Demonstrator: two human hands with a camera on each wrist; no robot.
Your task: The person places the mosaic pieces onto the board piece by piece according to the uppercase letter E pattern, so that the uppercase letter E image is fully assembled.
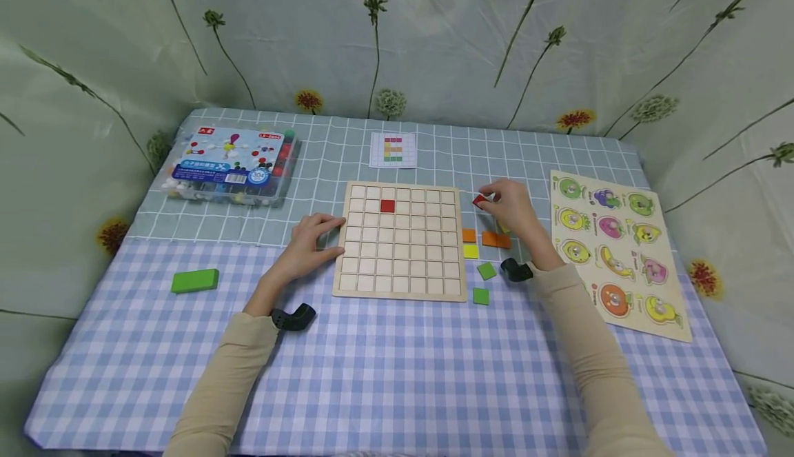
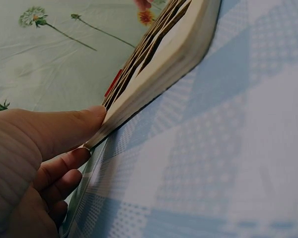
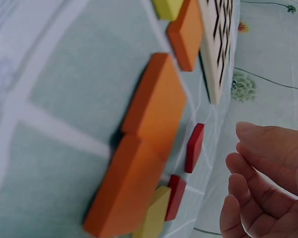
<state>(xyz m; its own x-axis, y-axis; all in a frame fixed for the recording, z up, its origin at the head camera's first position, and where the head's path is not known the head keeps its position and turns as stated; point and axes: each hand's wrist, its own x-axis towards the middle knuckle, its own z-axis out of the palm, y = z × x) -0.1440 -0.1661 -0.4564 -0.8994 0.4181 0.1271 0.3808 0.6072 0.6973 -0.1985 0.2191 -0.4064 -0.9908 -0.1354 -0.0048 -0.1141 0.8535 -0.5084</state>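
Note:
My left hand (image 1: 306, 245) steadies the wooden grid board (image 1: 400, 292) at its left edge, thumb and forefinger spread apart along the frame. In the left wrist view the thumb (image 2: 74, 128) lies against the frame. One red square tile (image 1: 387, 206) lies in a cell in the upper part of the grid. Beyond the board's right side, my right hand (image 1: 510, 203) hovers over loose tiles, thumb and forefinger close together. Two red tiles, a nearer one (image 3: 194, 148) and another (image 3: 175, 197), lie on the cloth, apart from the fingertips in the right wrist view.
Orange tiles (image 1: 496, 240), a yellow tile (image 1: 471, 251) and green tiles (image 1: 486, 271) lie right of the board. A coloured pattern card (image 1: 376, 158) sits behind it. Around are a fruit puzzle board (image 1: 595, 264), a clear plastic case (image 1: 229, 160) and a green block (image 1: 195, 280).

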